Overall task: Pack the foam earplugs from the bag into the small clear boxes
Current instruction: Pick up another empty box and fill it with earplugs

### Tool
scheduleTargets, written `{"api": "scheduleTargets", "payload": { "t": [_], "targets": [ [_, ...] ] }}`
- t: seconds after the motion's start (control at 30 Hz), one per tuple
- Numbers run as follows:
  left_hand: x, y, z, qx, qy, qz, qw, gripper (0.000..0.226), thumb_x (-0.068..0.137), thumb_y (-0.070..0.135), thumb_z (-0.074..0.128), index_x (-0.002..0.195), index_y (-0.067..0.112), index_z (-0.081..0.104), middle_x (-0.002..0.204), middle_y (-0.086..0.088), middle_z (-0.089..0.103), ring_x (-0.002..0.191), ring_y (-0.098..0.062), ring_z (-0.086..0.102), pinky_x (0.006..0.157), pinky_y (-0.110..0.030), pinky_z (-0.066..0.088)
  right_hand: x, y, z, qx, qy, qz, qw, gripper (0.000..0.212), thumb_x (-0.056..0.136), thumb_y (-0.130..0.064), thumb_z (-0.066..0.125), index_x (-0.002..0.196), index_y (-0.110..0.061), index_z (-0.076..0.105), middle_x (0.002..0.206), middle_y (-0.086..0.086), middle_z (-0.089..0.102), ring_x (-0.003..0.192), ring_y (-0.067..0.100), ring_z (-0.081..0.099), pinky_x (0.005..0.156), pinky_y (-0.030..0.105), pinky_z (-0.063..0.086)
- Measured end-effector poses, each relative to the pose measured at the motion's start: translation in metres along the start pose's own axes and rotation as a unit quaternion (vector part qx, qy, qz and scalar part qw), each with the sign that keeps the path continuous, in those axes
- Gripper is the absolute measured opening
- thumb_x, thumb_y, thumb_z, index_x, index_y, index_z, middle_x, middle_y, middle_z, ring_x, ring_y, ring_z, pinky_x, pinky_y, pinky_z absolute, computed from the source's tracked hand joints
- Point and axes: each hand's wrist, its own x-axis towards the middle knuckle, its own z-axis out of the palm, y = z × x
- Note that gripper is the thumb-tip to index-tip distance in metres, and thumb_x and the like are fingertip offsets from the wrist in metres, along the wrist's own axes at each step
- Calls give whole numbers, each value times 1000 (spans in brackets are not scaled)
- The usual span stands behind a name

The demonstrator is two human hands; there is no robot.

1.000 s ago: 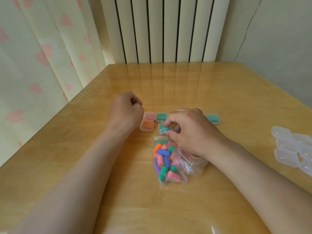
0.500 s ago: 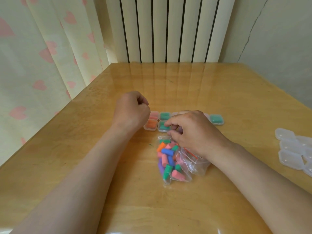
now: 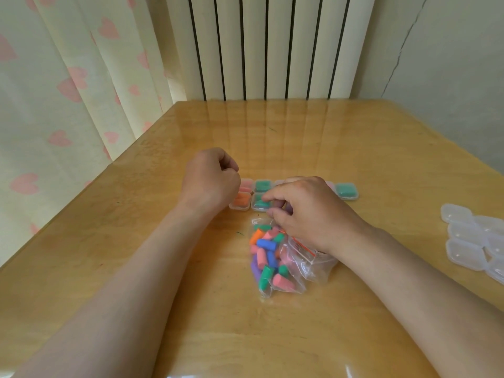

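A clear zip bag point(image 3: 297, 268) of mixed coloured foam earplugs point(image 3: 266, 255) lies mid-table under my right wrist. Just beyond it stand small clear boxes, lids down and filled: an orange box point(image 3: 240, 201), a pink box point(image 3: 247, 183), a green box point(image 3: 263, 185) and a nearer green box point(image 3: 259, 204). Another green box point(image 3: 346, 190) sits further right. My right hand point(image 3: 308, 211) pinches the right side of the nearer green box with thumb and forefinger. My left hand point(image 3: 210, 181) is a closed fist resting beside the orange box, with nothing visible in it.
Several empty clear boxes point(image 3: 477, 241) are heaped at the table's right edge. The glossy wooden table point(image 3: 300, 137) meets a radiator point(image 3: 267, 47) at the back and a heart-print curtain point(image 3: 68, 91) along its left side.
My right hand has pushed the nearer green box away from the bag until it sits against the orange box. My left fist stays put.
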Motion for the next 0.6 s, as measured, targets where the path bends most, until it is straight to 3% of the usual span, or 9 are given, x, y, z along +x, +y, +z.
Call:
{"api": "scheduleTargets", "payload": {
  "t": [0.13,0.27,0.43,0.6],
  "targets": [
    [-5,5,0,-3,0,36,999,22,81,-1,50,80,14,66,65,3,58,59,-11,53,48,-21,39,-2,-1,-10,9,36,4,999,14,90,-14,63,95,-12,76,82,-2,70,77,12,59,77,36,51],
    [-19,13,3,-43,-51,117,991,19,83,0,52,81,13,65,63,2,59,52,-9,52,49,-20,43,-6,2,-34,61,93,44,993,14,86,-13,66,85,-22,77,67,-16,64,65,1,59,65,24,53],
    [-35,21,9,-70,-67,208,973,16,72,16,52,80,16,65,68,9,61,58,-4,53,54,-13,39,-11,9,-39,69,70,81,992,14,81,-11,62,76,-19,74,61,-7,65,62,11,61,59,31,54],
    [-51,33,7,-98,-47,279,954,17,78,24,54,84,15,66,76,11,63,67,-8,57,60,-18,44,-8,15,-34,35,41,88,995,12,79,-18,56,78,-17,69,66,-6,63,69,21,62,62,36,55]
  ]
}}
